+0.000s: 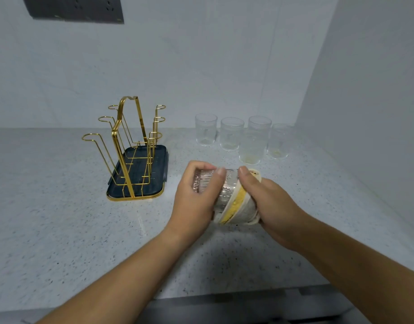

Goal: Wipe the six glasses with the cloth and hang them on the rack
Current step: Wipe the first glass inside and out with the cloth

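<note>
Speckled pale worktop (61,230) runs to a plain light wall (201,66), dark socket panel (72,8) at far left top. Gold wire rack (129,146) stands upright on a dark tray (158,169), left of centre. Five clear glasses stand upright at far right in a loose group, from leftmost glass (205,132) to rightmost glass (278,141), well apart from the rack. Sixth, the patterned glass (227,190), is held on its side above the worktop, near centre, right of the tray. Left hand (196,197) grips its left end, fingers curled round it. Right hand (271,202) grips the yellow and white cloth (241,204), which wraps the glass's right end, thumb on top. Cannot tell if the cloth goes inside the glass
</note>
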